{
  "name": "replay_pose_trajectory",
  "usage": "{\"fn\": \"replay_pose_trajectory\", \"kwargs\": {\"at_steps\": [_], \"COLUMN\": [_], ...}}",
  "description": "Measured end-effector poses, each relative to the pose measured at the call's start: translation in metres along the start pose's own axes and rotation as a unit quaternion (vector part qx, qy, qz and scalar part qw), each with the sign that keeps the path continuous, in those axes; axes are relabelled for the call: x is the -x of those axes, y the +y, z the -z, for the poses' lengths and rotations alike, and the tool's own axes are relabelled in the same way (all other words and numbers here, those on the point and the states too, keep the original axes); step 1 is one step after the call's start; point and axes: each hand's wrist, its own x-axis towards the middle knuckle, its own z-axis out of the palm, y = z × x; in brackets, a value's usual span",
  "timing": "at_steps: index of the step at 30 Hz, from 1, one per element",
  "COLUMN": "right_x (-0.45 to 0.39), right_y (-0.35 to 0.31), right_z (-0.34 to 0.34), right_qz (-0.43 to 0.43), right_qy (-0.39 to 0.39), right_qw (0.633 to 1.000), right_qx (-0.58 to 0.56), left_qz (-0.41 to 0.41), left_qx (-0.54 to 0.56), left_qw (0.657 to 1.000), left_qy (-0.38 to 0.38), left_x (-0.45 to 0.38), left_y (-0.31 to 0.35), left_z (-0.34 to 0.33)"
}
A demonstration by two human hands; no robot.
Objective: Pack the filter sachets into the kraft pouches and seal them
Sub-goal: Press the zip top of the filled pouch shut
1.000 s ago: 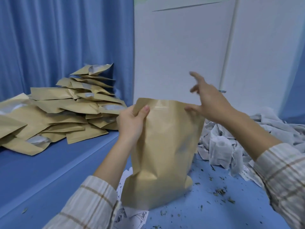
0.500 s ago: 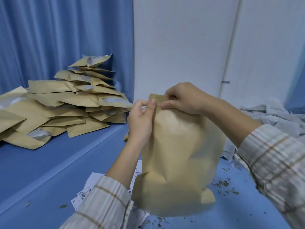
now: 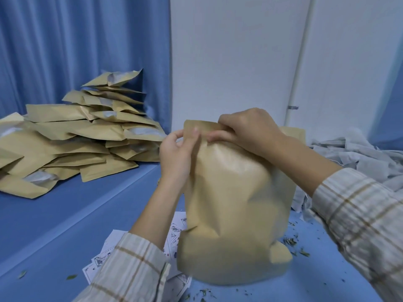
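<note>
A full kraft pouch [image 3: 235,205] stands upright on the blue table [image 3: 65,214] in front of me. My left hand [image 3: 176,153] pinches the pouch's top strip near its left end, thumb and fingers on either side. My right hand [image 3: 246,129] grips the top edge just to the right of it, fingers curled over the strip. The pouch's contents are hidden. A heap of white filter sachets [image 3: 357,158] lies to the right behind my right arm.
A tall pile of flat kraft pouches [image 3: 82,136] fills the left back of the table against a blue curtain. Printed paper sheets [image 3: 104,258] lie under the pouch and my left forearm. Dry leaf bits [image 3: 290,240] are scattered on the table.
A second ago my right hand was lifted open above the pouch's right corner; it has come down and closed on the top edge beside my left hand. The pouch shifted slightly right.
</note>
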Motion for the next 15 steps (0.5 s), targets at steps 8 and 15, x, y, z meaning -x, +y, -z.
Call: {"fn": "replay_pose_trajectory", "kwargs": {"at_steps": [8, 15], "right_x": [-0.008, -0.009], "right_y": [-0.033, -0.018], "right_z": [-0.024, -0.025], "right_qz": [-0.178, -0.128], "right_qy": [0.138, 0.095], "right_qw": [0.971, 0.985], "right_qx": [0.081, 0.061], "left_qz": [-0.064, -0.072], "left_qx": [-0.090, -0.095], "left_qw": [0.994, 0.991], "left_qy": [0.010, 0.061], "left_x": [0.015, 0.012], "left_y": [0.004, 0.003], "left_z": [-0.024, -0.014]}}
